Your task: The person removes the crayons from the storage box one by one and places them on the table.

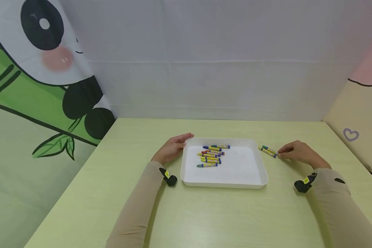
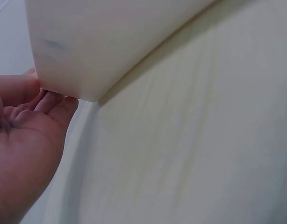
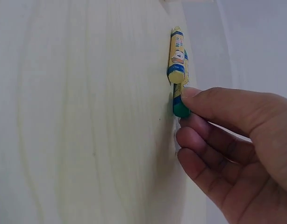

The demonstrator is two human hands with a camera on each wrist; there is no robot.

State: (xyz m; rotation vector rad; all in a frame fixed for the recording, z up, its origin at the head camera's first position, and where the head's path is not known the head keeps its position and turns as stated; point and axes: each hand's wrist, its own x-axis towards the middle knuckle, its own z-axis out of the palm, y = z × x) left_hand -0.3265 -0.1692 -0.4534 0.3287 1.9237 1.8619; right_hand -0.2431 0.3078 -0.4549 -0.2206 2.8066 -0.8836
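Note:
A white tray [image 1: 241, 167] stands on the table, with several crayons [image 1: 209, 160] lying in its left half. At its left far corner my left hand [image 1: 170, 148] grips the tray wall [image 2: 101, 42], thumb on one side and fingers at the edge. Right of the tray, two crayons lie side by side on the table: a yellow crayon [image 3: 176, 58] and a green crayon [image 3: 182, 110]. The thumb and fingertips of my right hand [image 1: 300, 151] pinch the near end of the green crayon. The yellow one lies against it, jutting further toward the tray.
The pale wooden table [image 1: 223, 213] reaches back to a white cloth wall [image 1: 204, 89]. A printed cloth [image 1: 24, 137] closes off the left side and another [image 1: 356, 106] the right. Small black devices sit on both wrists.

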